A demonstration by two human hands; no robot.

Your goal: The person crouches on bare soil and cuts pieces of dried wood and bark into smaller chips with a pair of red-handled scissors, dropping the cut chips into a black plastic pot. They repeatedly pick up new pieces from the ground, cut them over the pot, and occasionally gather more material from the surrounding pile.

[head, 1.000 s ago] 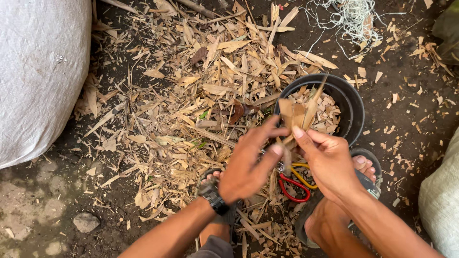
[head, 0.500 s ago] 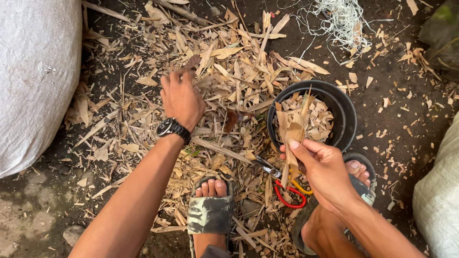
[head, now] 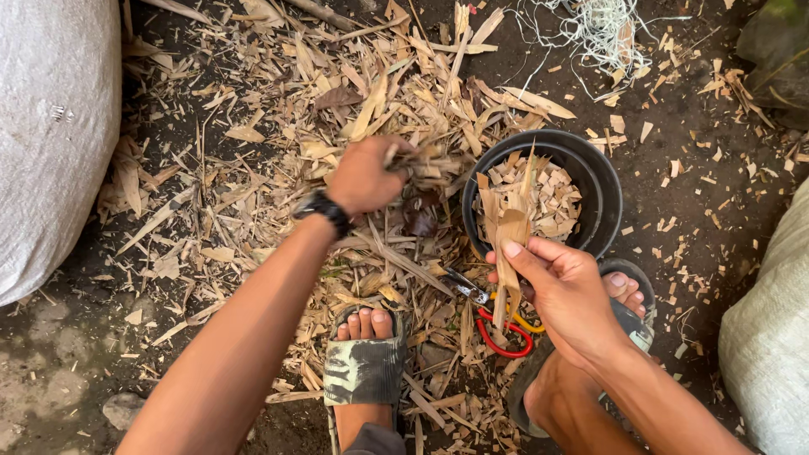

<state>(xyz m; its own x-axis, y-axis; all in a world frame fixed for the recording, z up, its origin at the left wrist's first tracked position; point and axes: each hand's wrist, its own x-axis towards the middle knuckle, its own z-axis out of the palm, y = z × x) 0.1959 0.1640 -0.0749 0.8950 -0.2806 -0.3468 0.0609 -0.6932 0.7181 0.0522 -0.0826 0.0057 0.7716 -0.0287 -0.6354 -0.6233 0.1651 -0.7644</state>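
Nearest the camera, the left foot sits in a camouflage-patterned sandal [head: 364, 371], toes pointing up the picture, on ground littered with dry husks. The right foot rests in a dark sandal [head: 634, 318] beside it.

Between the feet lies a pair of scissors [head: 497, 324] with red and yellow handle loops; the blades point up and to the left, and the handles lie partly under the right hand.

The right hand [head: 569, 291] is closed around a bundle of dry husk strips [head: 508, 244], thumb pressed across the front and fingers curled behind. The bundle's long axis runs nearly straight up and down the picture: its lower ends hang down past the thumb toward the scissors, and its upper tips fan out and point up over the bucket.

Just beyond, a black bucket [head: 608, 181] stands on the ground, partly filled with small cut husk pieces. The bundle's tips overlap its near rim.

To the left of the bucket, the left hand [head: 364, 175], with a dark watch [head: 324, 209] on the wrist, is clenched on a loose clump of husks [head: 425, 164] at the heap's surface, the fingers bent tightly inward.

The husk heap [head: 337, 93] spreads farther out. A white sack [head: 50, 126] stands at the far left, another sack [head: 771, 337] at the right edge, and a tangle of pale string [head: 602, 29] lies at the top.
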